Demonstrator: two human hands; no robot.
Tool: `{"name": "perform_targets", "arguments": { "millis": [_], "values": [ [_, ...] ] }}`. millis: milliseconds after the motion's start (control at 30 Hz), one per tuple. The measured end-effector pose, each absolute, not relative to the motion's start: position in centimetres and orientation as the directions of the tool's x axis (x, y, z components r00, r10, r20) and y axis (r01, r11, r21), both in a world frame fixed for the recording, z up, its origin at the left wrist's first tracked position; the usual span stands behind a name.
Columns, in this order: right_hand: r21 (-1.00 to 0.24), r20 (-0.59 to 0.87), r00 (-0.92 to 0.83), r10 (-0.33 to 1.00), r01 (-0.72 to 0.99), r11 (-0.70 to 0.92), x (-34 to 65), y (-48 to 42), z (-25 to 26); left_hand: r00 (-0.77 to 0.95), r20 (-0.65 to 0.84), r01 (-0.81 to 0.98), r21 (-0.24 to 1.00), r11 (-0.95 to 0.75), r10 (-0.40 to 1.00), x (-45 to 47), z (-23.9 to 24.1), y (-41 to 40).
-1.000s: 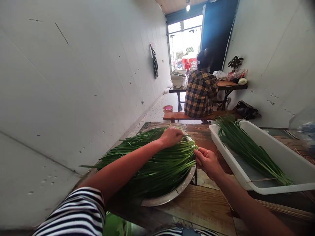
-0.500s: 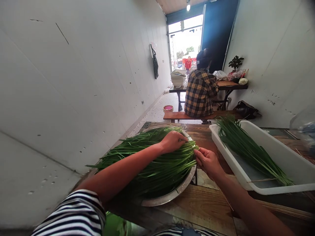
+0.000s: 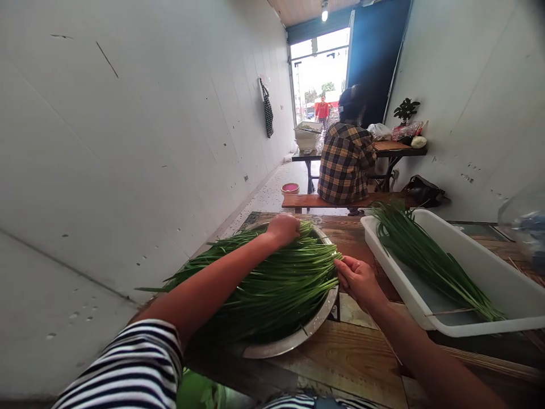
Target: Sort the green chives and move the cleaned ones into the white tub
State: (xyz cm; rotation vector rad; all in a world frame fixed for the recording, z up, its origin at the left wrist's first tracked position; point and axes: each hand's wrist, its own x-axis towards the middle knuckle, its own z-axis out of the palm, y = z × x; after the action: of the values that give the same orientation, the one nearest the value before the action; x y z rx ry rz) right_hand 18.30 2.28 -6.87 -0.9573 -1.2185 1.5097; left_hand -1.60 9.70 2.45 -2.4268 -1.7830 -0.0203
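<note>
A round metal basin (image 3: pixel 293 345) heaped with long garlic chives (image 3: pixel 272 289) stands before me, their pale stem ends pointing right. My right hand (image 3: pixel 356 278) pinches a few stem ends at the basin's right rim, thumb and fingers together. Over the far side of the heap, my left hand (image 3: pixel 284 228) is closed, its curled fingers down among the chives; the fingertips are hidden. To the right, a white plastic tub (image 3: pixel 419 309) holds a smaller bunch of chives (image 3: pixel 434 261).
Under the basin is a wooden table (image 3: pixel 361 352). Something green (image 3: pixel 198 391) lies below its near edge. Beyond, a person in a plaid shirt (image 3: pixel 344 162) sits on a bench (image 3: pixel 304 200) at another table. A white wall (image 3: pixel 128 142) runs along the left.
My left hand has moved left and away from the stem ends, to the far side of the heap. My right hand has stayed nearly in place. The person outside the doorway has shifted slightly.
</note>
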Motion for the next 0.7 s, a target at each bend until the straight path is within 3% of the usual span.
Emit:
{"name": "perform_targets", "arguments": {
  "millis": [100,233,333,433,533,700],
  "values": [
    [-0.981,-0.015,-0.253,0.967,-0.186,-0.064,18.3,2.3,-7.0,0.26,0.143,0.964,-0.097,-0.248,0.955,-1.5,2.4,9.3],
    [-0.982,-0.011,-0.254,0.967,-0.181,-0.058,18.4,2.3,-7.0,0.17,0.099,0.985,-0.038,-0.167,0.981,-2.1,2.6,9.4],
    [-0.982,-0.02,-0.254,0.967,-0.174,-0.066,18.4,2.3,-6.9,0.214,0.1,0.976,0.008,-0.216,0.972,-2.2,2.4,9.5],
    [-0.982,-0.016,-0.256,0.966,-0.177,-0.063,18.4,2.3,-6.8,0.268,0.2,0.955,0.072,-0.286,0.943,-1.8,2.0,9.1],
    [-0.983,-0.019,-0.254,0.967,-0.174,-0.065,18.3,2.3,-6.9,0.286,0.268,0.924,0.176,-0.339,0.92,-1.3,1.7,8.8],
    [-0.982,-0.029,-0.26,0.965,-0.173,-0.076,18.4,2.3,-7.0,0.282,0.203,0.846,0.408,-0.342,0.938,-1.1,1.3,9.1]
  ]
}}
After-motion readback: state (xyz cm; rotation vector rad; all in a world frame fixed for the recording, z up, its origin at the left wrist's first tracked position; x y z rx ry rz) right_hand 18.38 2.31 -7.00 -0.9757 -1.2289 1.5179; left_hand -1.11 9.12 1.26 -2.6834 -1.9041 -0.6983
